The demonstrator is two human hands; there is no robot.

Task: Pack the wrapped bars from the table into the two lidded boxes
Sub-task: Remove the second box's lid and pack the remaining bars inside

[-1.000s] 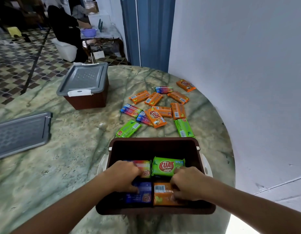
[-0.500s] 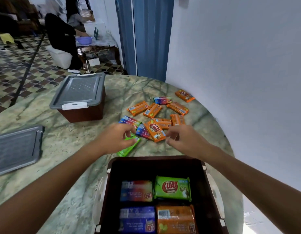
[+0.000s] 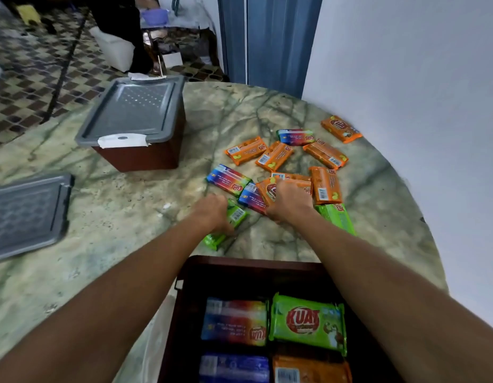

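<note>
An open brown box (image 3: 240,275) stands at the near table edge with several wrapped bars inside, among them a green bar (image 3: 307,322) and a multicolour bar (image 3: 234,323). Beyond it, several orange, green and multicolour bars lie loose on the marble table. My left hand (image 3: 212,212) grips a green bar (image 3: 231,223) on the table. My right hand (image 3: 288,200) closes over an orange bar (image 3: 267,189) in the pile. Another green bar (image 3: 336,217) lies just right of my right wrist.
A second brown box (image 3: 146,158) with a grey lid (image 3: 135,106) stands at the back left. A loose grey lid (image 3: 27,214) lies at the left edge. A white wall borders the table on the right. Patterned floor and furniture lie beyond.
Both hands left the open box and reached forward to the pile. The left hand has come down on a green bar, the right on an orange one.
</note>
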